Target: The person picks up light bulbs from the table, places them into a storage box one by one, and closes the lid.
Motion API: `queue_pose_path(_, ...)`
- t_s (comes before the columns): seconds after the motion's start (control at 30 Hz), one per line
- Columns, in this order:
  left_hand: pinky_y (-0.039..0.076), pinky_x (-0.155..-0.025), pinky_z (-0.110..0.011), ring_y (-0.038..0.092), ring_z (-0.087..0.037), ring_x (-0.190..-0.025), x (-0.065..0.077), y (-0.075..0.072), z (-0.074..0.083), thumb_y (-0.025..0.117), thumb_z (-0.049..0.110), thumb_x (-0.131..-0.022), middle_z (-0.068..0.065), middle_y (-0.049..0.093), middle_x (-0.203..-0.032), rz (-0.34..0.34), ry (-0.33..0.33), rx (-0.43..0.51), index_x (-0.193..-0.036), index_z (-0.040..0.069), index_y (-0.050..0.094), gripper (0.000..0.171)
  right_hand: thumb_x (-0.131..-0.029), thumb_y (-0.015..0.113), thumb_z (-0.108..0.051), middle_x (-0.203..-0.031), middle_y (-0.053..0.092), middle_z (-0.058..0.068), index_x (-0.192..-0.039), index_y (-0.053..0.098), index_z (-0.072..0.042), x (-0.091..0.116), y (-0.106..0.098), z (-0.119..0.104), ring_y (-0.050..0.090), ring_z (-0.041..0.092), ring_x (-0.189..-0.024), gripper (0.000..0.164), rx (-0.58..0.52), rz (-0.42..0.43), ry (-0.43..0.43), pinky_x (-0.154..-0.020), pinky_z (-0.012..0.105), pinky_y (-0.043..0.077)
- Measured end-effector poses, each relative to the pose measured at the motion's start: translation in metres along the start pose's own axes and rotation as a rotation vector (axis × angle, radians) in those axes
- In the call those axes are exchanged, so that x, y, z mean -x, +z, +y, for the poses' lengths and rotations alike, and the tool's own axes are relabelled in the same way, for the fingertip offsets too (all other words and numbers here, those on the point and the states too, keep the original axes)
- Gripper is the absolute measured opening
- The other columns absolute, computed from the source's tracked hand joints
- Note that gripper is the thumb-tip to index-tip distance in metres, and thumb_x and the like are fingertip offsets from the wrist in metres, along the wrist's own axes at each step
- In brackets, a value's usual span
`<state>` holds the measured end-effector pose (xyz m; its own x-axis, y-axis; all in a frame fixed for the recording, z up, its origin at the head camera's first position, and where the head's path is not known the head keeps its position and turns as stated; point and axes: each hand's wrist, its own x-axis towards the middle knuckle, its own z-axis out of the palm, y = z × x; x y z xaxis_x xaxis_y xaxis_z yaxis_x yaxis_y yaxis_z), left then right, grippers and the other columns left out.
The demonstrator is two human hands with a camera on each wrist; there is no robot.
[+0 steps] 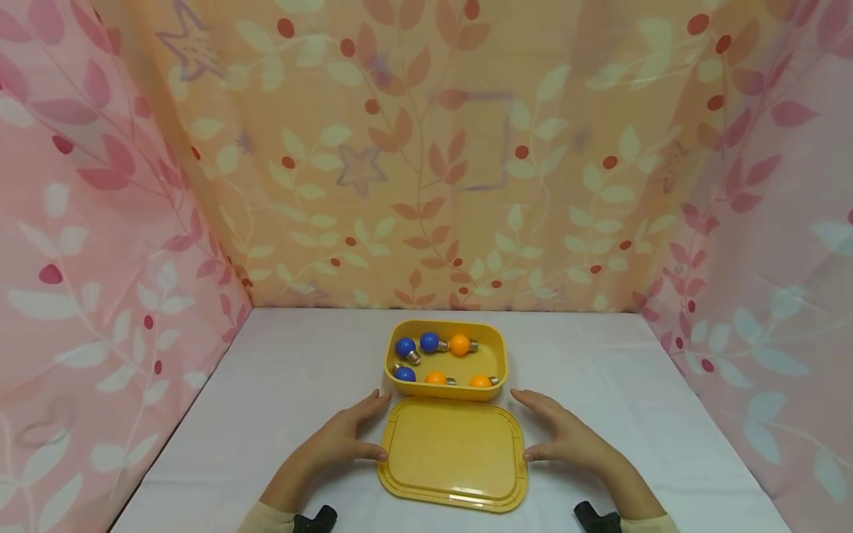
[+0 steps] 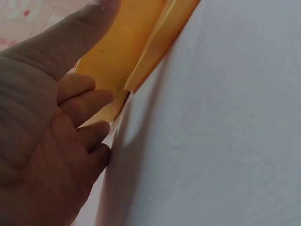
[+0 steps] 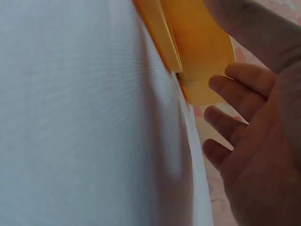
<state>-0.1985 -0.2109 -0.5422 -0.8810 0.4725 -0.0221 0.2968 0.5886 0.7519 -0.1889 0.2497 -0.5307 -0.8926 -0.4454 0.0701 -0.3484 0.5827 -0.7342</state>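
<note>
A yellow box (image 1: 446,391) stands on the table with small light bulbs lying inside: three blue, such as one blue bulb (image 1: 429,341), and three orange, such as one orange bulb (image 1: 460,344). In front of it lies a flat yellow lid (image 1: 455,453). My left hand (image 1: 341,437) is spread at the lid's left side, its thumb tip at the lid's edge. On the opposite side my right hand (image 1: 568,435) mirrors it, thumb tip by the right edge. Neither hand grips anything. Both wrist views show loosely bent fingers beside the yellow box and lid.
White cloth covers the table (image 1: 293,355). A patterned curtain (image 1: 426,148) rises behind it, with pink patterned cloth (image 1: 87,296) at the left and a similar sheet (image 1: 766,296) at the right. Dark wrist devices show below each hand.
</note>
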Motion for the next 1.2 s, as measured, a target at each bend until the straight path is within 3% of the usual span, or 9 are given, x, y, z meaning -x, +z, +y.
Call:
queue_pose_path(0.23,0.018,-0.123,-0.065,0.017,-0.041,-0.156,0.006,-0.002,-0.005,0.089,0.061,-0.062,-0.009,0.018,-0.171,-0.103,0.015,-0.069,-0.163,0.027,0.03,0.122,-0.058,0.093,-0.053,-0.169,0.022,0.018,-0.164,0.029,-0.023,0.002,0.003,0.006,0.014,0.052,-0.153,0.127,0.066,-0.118,0.022,-0.117,0.075,0.013)
queue_pose_path(0.47,0.014,-0.123,-0.068,0.008,-0.039,-0.158,0.008,-0.001,-0.004,0.09,0.064,-0.059,-0.003,0.012,-0.173,-0.178,-0.034,-0.099,-0.164,0.032,0.023,0.129,-0.054,0.093,-0.058,-0.17,0.014,0.02,-0.166,0.02,-0.019,0.007,0.006,0.007,0.003,0.057,-0.152,0.139,0.13,-0.205,0.01,-0.115,0.08,0.002)
queue_pose_path(0.73,0.018,-0.122,-0.068,0.01,-0.046,-0.156,0.005,-0.002,0.0,0.09,0.06,-0.06,-0.011,0.014,-0.172,-0.162,0.02,-0.133,-0.164,0.026,0.026,0.126,-0.053,0.094,-0.059,-0.172,0.018,0.007,-0.165,0.02,-0.012,0.002,0.013,-0.001,0.001,0.042,-0.158,0.142,0.132,-0.236,-0.03,-0.121,0.067,-0.013)
queue_pose_path(0.83,0.019,-0.122,-0.068,0.012,-0.047,-0.155,0.005,-0.002,0.002,0.09,0.059,-0.061,-0.013,0.015,-0.171,-0.153,0.03,-0.131,-0.164,0.023,0.028,0.125,-0.053,0.093,-0.059,-0.171,0.019,0.008,-0.165,0.021,-0.011,0.001,0.015,-0.001,0.002,0.043,-0.158,0.142,0.12,-0.224,-0.06,-0.121,0.064,-0.016)
queue_pose_path(1.03,0.021,-0.121,-0.068,0.016,-0.046,-0.155,0.006,-0.002,0.001,0.09,0.06,-0.059,-0.012,0.019,-0.171,-0.144,0.025,-0.126,-0.163,0.026,0.031,0.124,-0.051,0.092,-0.062,-0.17,0.025,0.006,-0.164,0.024,-0.013,0.001,0.017,0.002,0.01,0.041,-0.158,0.141,0.149,-0.181,-0.08,-0.121,0.069,-0.01)
queue_pose_path(1.2,0.023,-0.122,-0.063,0.022,-0.04,-0.155,0.006,-0.006,-0.004,0.09,0.062,-0.057,-0.007,0.026,-0.169,-0.12,0.025,-0.116,-0.16,0.031,0.036,0.12,-0.051,0.092,-0.06,-0.165,0.037,0.004,-0.16,0.036,-0.018,0.0,0.016,0.003,0.022,0.035,-0.156,0.13,0.122,-0.131,-0.059,-0.121,0.07,-0.007)
